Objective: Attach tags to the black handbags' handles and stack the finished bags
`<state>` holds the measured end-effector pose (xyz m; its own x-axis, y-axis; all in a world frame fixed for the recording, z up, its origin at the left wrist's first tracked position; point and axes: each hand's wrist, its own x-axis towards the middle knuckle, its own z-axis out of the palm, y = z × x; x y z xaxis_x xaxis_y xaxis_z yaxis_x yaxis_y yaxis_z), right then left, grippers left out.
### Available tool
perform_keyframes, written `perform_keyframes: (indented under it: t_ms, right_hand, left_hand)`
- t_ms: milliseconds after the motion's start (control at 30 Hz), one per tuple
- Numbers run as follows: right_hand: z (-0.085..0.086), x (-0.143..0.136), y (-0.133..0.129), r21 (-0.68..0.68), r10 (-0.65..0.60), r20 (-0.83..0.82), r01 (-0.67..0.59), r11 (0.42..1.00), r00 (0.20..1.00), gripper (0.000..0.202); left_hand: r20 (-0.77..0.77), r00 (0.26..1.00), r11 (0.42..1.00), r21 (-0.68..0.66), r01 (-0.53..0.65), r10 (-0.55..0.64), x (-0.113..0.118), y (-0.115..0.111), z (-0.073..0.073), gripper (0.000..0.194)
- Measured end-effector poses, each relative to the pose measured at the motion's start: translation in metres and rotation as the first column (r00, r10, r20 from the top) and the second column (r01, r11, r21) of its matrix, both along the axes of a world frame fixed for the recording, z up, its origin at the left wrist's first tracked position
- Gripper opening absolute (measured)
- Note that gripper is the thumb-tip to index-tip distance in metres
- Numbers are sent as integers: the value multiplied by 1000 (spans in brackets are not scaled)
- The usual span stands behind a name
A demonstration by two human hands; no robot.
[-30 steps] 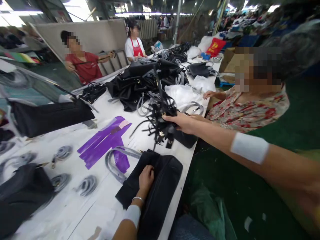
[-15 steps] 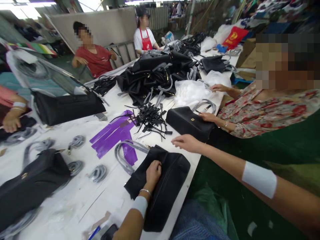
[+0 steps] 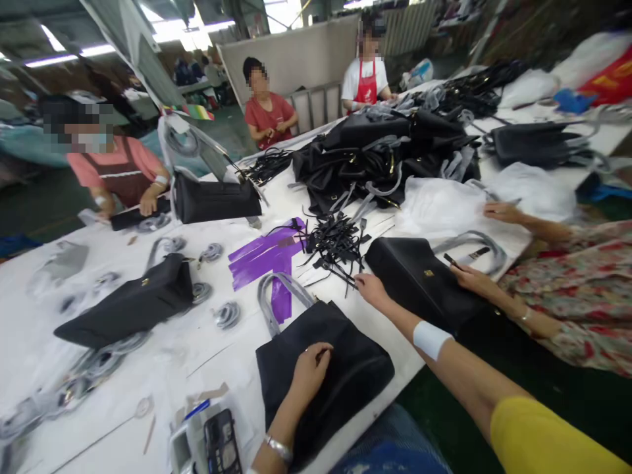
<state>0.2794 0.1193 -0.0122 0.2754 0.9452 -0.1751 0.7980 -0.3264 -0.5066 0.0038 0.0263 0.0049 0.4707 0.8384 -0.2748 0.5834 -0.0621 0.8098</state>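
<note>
Table (image 3: 197,342) is crowded on all sides. A bag pile (image 3: 375,148) is heaped toward the far side, and a white plastic wrap (image 3: 437,204) is laid in front of it. Purple strips (image 3: 266,255) are spread left of a strap heap (image 3: 336,240). The space between the near bag (image 3: 345,368) and the strips is partly taken up by a grey-wrapped handle (image 3: 269,309). Right of the heap, a clasp bag (image 3: 419,276) is touched by a co-worker's hand (image 3: 476,280). A black device (image 3: 222,441) is placed left of the near bag. Four other people are counted, one near bag, one clasp bag and one black device; the piled bags and straps cannot be counted. The near bag is positioned at the table's near edge, under the left hand (image 3: 311,372), whose fingers are loosely curled on its face; whether fabric is pinched cannot be told. The fingers of the right hand (image 3: 372,289) are partly bent, with the tips brought to strap ends at the heap's near edge; a firm hold cannot be confirmed.
</note>
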Motion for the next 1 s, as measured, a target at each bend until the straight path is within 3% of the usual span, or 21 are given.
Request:
perform_keyframes:
  t_ms: [133,233,367,467,533,567,633,700,767,833,900,933,1000]
  right_hand:
    - [-27,-5,39,-12,-12,47,13,1000,999,33]
    - [-32,-3,54,-27,33,54,-31,999,998,24]
    - [-22,13,63,30,90,48,-92,995,995,24]
    - [-1,24,61,143,87,-174,-62,988,981,32]
    - [18,25,55,190,112,-466,-24,981,878,35]
    - [29,23,49,190,129,-615,-13,982,778,35]
    - [51,15,35,131,122,-859,-16,991,497,32]
    - [72,3,18,-7,16,-977,-107,994,212,29]
    - [89,-11,0,-148,-141,-989,-271,951,45,24]
    - [100,-24,-14,-248,-278,-961,-422,872,-10,19]
    - [107,-34,-26,-310,-359,-933,-504,806,-2,16]
    - [109,-38,-30,-323,-366,-930,-503,802,13,17]
    - [111,-44,-38,-304,-302,-950,-438,846,77,23]
  left_hand:
    - [-44,980,981,21,-193,194,11,-24,22,26]
    - [-62,952,954,55,-295,298,19,-37,34,25]
    - [-38,904,904,56,-424,427,23,-46,46,25]
    - [5,854,854,11,-521,521,26,-42,54,27]
    - [70,823,826,-60,-561,564,31,-32,62,30]
    - [111,808,815,-107,-570,579,35,-25,67,31]
    - [197,779,802,-192,-565,596,44,-8,77,36]
    - [278,752,801,-249,-544,597,55,11,88,41]
    - [351,731,810,-307,-500,585,64,29,97,45]
    - [427,712,824,-395,-407,557,70,44,102,47]
    - [503,674,826,-471,-311,541,73,54,101,48]
    - [533,645,820,-496,-286,548,72,58,99,48]
    - [557,581,795,-518,-316,593,70,63,90,45]
